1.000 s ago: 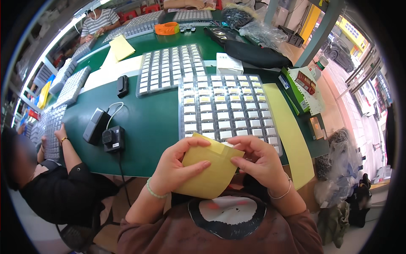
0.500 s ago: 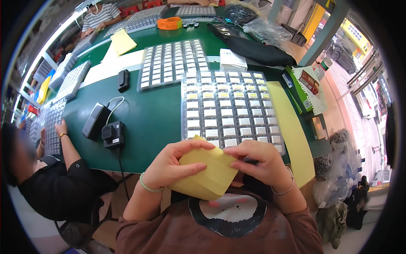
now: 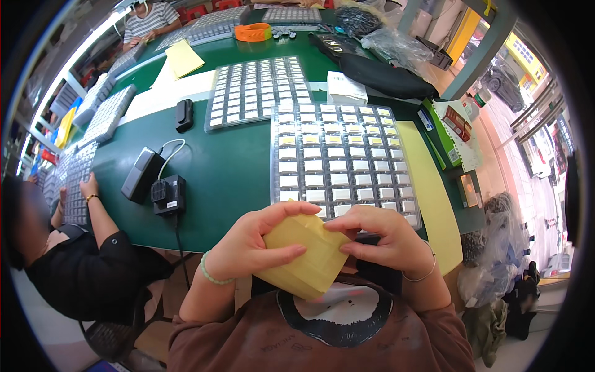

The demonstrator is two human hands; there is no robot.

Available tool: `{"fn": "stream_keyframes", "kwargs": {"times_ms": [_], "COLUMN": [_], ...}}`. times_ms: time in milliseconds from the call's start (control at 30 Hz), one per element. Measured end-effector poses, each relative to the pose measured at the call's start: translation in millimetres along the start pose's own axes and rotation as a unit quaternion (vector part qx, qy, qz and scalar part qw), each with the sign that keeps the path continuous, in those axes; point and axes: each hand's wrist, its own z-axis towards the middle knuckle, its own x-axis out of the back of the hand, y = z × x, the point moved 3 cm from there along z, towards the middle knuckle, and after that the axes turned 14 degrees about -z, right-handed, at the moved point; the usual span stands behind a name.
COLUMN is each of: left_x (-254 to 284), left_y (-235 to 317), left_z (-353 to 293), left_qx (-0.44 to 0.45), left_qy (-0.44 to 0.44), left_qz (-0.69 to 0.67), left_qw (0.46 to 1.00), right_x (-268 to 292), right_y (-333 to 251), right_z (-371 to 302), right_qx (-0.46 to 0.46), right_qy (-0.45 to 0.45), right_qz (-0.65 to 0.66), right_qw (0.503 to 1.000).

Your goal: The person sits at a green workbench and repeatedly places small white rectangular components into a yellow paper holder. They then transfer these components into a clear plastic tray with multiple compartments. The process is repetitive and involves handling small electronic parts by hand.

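Your left hand (image 3: 251, 240) grips a yellow sheet (image 3: 300, 268) by its left side, thumb on the near face and fingers curled over the far edge. Your right hand (image 3: 385, 239) pinches the sheet's right-hand edge between thumb and forefinger; whether a small piece has come loose between those tips you cannot tell from this view. So the sheet hangs between your two hands, just in front of your shirt, bent a little; its layers can't be counted.

Just beyond your hands lies a clear plastic tray (image 3: 272, 162) divided into rows of cells. Each cell that shows well holds a white block (image 3: 338, 180). Judging by the tops, the work on this tray looks partly done: several blocks in the farther rows carry yellow pieces (image 3: 310, 140), while the rows nearest your fingers look plain white and seem to be left over. The front edge is partly hidden by your hands.

Farther off, beyond your left hand, a second tray (image 3: 238, 124) is filled with white-topped blocks, and no yellow shows on them. Past the first tray stands a white box (image 3: 347, 90), its contents hidden. Ahead and to the right of your right hand, a green box (image 3: 443, 133) has a small red box (image 3: 458, 124) at it.
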Motion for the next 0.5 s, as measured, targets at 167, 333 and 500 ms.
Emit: {"fn": "stream_keyframes", "kwargs": {"times_ms": [167,333,500], "left_x": [0.6,1.8,1.2], "left_y": [-1.6,-1.7,0.9], "left_z": [-0.2,-4.6,-7.5], "left_qx": [-0.012,0.006,0.009], "left_qy": [-0.015,-0.017,-0.007], "left_qz": [-0.009,-0.018,0.023], "left_qw": [1.0,1.0,1.0], "right_x": [-4.0,-5.6,-10.4], "right_y": [1.0,-6.2,-5.2], "right_z": [2.6,2.8,3.5], "right_qx": [-0.004,-0.013,0.036], "right_qy": [0.021,0.025,0.064], "right_qz": [0.009,-0.009,-0.065], "right_qw": [1.0,1.0,0.995]}}
